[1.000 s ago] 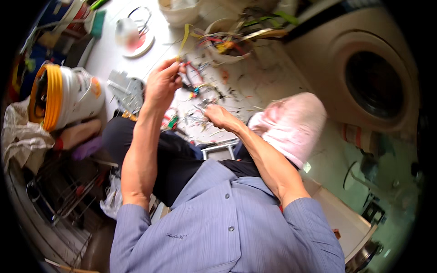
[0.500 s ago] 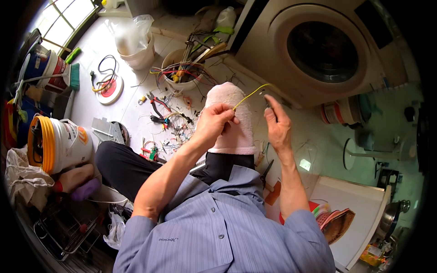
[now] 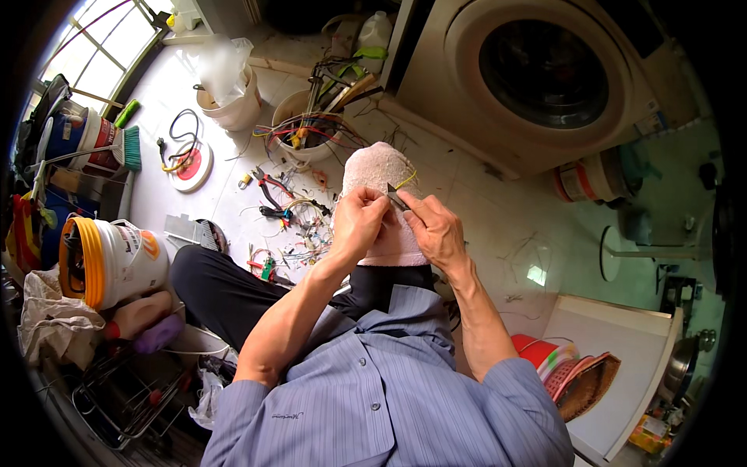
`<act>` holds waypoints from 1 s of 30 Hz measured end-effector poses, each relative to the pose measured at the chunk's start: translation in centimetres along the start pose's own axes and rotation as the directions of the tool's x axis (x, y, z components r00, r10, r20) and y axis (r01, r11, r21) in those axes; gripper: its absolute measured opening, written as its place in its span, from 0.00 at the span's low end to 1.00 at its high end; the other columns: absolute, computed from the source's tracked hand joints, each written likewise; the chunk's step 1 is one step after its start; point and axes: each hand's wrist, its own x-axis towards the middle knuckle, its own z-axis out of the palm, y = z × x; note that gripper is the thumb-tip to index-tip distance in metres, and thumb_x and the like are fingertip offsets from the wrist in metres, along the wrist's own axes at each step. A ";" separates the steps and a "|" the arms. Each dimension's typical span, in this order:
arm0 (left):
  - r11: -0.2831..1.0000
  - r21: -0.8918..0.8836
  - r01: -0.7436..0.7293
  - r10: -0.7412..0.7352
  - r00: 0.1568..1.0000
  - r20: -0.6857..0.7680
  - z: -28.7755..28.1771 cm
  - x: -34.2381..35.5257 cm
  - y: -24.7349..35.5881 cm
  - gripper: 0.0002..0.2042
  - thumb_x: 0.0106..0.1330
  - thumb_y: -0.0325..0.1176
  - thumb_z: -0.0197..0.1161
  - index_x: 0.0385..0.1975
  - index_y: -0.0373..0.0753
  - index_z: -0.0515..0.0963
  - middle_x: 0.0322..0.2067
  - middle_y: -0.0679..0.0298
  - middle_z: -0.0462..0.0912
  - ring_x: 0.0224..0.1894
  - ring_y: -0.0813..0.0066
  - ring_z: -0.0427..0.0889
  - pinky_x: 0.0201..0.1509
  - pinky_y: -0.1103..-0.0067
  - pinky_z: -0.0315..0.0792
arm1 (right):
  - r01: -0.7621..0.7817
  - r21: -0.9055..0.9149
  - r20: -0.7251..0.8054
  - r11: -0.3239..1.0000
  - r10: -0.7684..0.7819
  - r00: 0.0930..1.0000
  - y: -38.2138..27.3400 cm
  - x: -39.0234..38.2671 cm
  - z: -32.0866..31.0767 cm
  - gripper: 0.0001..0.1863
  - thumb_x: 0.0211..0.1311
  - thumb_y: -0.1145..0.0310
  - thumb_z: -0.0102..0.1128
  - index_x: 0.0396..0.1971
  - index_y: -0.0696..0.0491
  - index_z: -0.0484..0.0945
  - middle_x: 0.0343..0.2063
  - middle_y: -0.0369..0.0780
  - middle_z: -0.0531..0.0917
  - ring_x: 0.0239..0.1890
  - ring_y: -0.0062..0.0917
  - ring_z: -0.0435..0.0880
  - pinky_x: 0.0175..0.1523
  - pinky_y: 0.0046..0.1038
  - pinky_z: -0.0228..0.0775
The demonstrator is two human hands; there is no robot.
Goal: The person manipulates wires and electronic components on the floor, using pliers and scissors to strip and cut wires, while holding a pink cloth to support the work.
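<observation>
Your left hand (image 3: 360,223) is pinched tight, apparently on the yellow wire (image 3: 406,180); exact grip point hidden. Your right hand (image 3: 438,233) is closed on a small dark blade (image 3: 396,198), tip showing past the fingers. Wire sits over the pink cloth (image 3: 375,165), free end curving up and right past the blade tip. Fingertips are close together; can't tell if they touch.

Technique: pinch near the edge so the wire doesn't flex. Light pressure, shallow angle, edge pointed clear of your left fingertips. Brace both wrists; the cloth looks like a decent cushion, but mind the edge above it. Red pliers (image 3: 275,184) and wire scraps (image 3: 310,240) lie on the floor (image 3: 498,214), left of the cloth.
</observation>
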 end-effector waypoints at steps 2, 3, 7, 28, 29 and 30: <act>0.998 0.055 0.002 -0.004 0.999 0.033 -0.3 -0.3 0.8 0.07 0.64 0.32 0.60 0.30 0.35 0.78 0.21 0.64 0.83 0.18 0.83 0.75 0.19 0.85 0.66 | 0.002 0.008 0.017 1.000 -0.002 1.000 0.1 0.1 0.0 0.19 0.62 0.66 0.64 0.53 0.43 0.81 0.29 0.39 0.78 0.32 0.37 0.80 0.37 0.37 0.75; 0.997 0.083 0.003 -0.007 0.999 0.050 -0.5 -0.3 0.9 0.07 0.64 0.32 0.61 0.31 0.35 0.79 0.21 0.65 0.83 0.18 0.83 0.75 0.19 0.84 0.66 | 0.003 0.011 0.026 1.000 -0.004 1.000 0.1 0.0 0.0 0.19 0.61 0.66 0.64 0.53 0.43 0.81 0.29 0.39 0.78 0.32 0.37 0.80 0.37 0.37 0.74; 0.974 0.226 -0.019 0.013 1.000 0.028 -1.3 -0.1 0.4 0.08 0.65 0.33 0.61 0.29 0.33 0.79 0.20 0.65 0.82 0.18 0.83 0.74 0.19 0.83 0.66 | 0.028 -0.063 -0.005 0.998 -0.029 1.000 0.3 -0.1 0.7 0.18 0.59 0.66 0.66 0.51 0.43 0.83 0.28 0.38 0.78 0.31 0.36 0.81 0.37 0.36 0.75; 0.944 -0.218 0.247 -0.178 0.940 0.291 -4.1 0.0 -1.5 0.09 0.71 0.32 0.59 0.28 0.36 0.76 0.16 0.69 0.73 0.12 0.85 0.62 0.13 0.84 0.53 | 0.068 -0.105 -0.031 0.992 -0.071 0.997 0.0 0.2 1.2 0.19 0.55 0.69 0.68 0.49 0.42 0.85 0.25 0.37 0.76 0.28 0.33 0.80 0.33 0.34 0.74; 0.924 -0.267 0.273 -0.185 0.931 0.314 -4.1 0.1 -1.6 0.09 0.71 0.32 0.58 0.28 0.36 0.76 0.16 0.69 0.73 0.11 0.85 0.61 0.13 0.84 0.52 | 0.063 -0.108 -0.023 0.992 -0.066 0.998 0.2 0.3 1.3 0.20 0.55 0.68 0.68 0.50 0.41 0.84 0.26 0.37 0.77 0.29 0.34 0.80 0.34 0.34 0.74; 0.901 -0.313 0.300 -0.189 0.922 0.338 -4.1 0.2 -1.7 0.09 0.71 0.31 0.58 0.29 0.36 0.76 0.17 0.69 0.73 0.11 0.85 0.61 0.13 0.85 0.52 | 0.058 -0.111 -0.015 0.992 -0.060 0.998 0.3 0.4 1.3 0.20 0.55 0.67 0.68 0.50 0.40 0.84 0.27 0.37 0.77 0.30 0.35 0.80 0.34 0.35 0.75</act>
